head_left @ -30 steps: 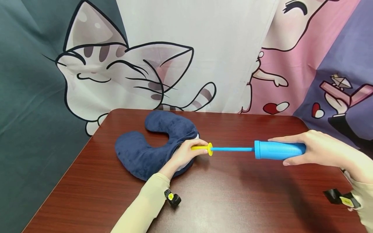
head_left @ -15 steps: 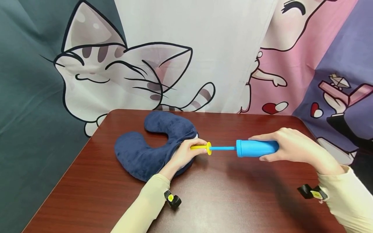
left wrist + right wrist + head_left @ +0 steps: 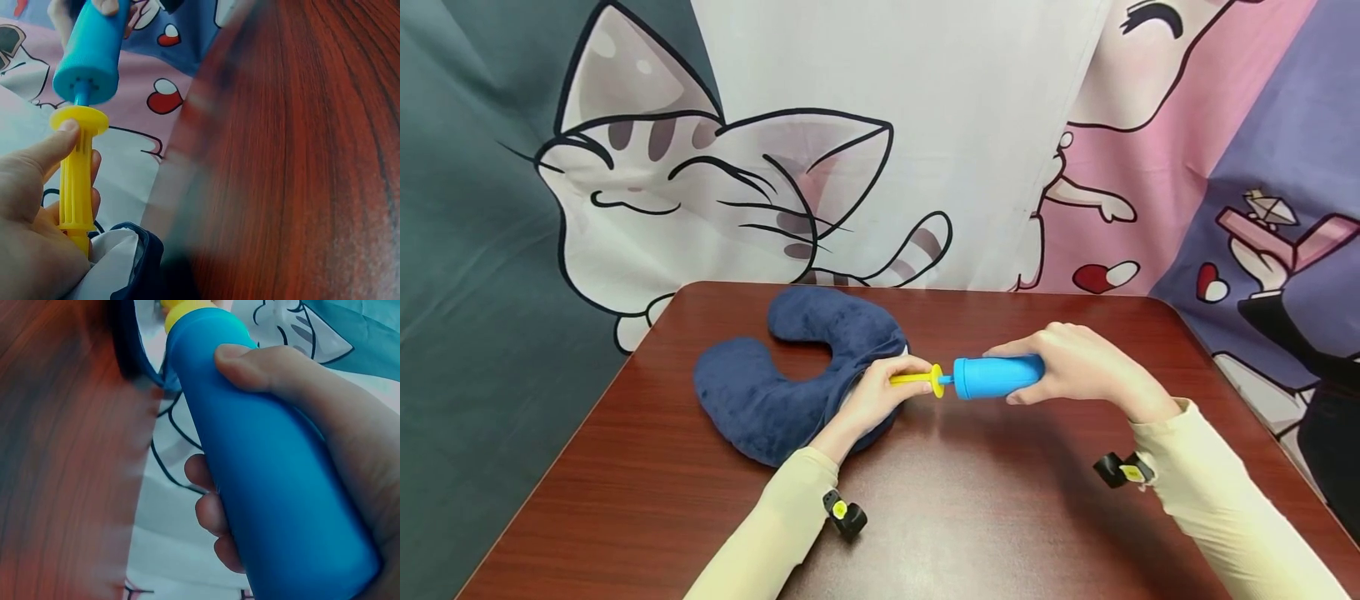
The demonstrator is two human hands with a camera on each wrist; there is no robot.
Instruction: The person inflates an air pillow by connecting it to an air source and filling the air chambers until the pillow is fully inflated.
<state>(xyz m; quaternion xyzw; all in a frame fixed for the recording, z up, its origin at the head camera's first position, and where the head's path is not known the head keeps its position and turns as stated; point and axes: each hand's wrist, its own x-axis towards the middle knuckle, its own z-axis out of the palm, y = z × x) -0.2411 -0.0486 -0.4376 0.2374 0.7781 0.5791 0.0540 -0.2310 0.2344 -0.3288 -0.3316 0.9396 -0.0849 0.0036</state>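
Note:
A hand pump joins my two hands above the table. My left hand (image 3: pixel 883 390) grips its yellow handle (image 3: pixel 76 181), thumb along one side and fingers behind, at the right side of a navy neck pillow (image 3: pixel 805 392). White lining shows at the pillow's opening, beside the yellow end in the left wrist view. My right hand (image 3: pixel 1075 367) wraps round the blue pump barrel (image 3: pixel 262 469), thumb on top and fingertips curled underneath. Only a short piece of blue rod (image 3: pixel 948 380) shows between barrel and handle.
The pillow lies on a reddish-brown wooden table (image 3: pixel 700 533), its gap facing left. Behind the table hangs a cloth backdrop (image 3: pixel 1000 142) with cartoon animals. Each wrist wears a small black camera, one (image 3: pixel 845 514) on the left sleeve.
My right hand has moved left with the blue barrel, and the rod has slid almost wholly inside. My left hand stays in place on the yellow handle.

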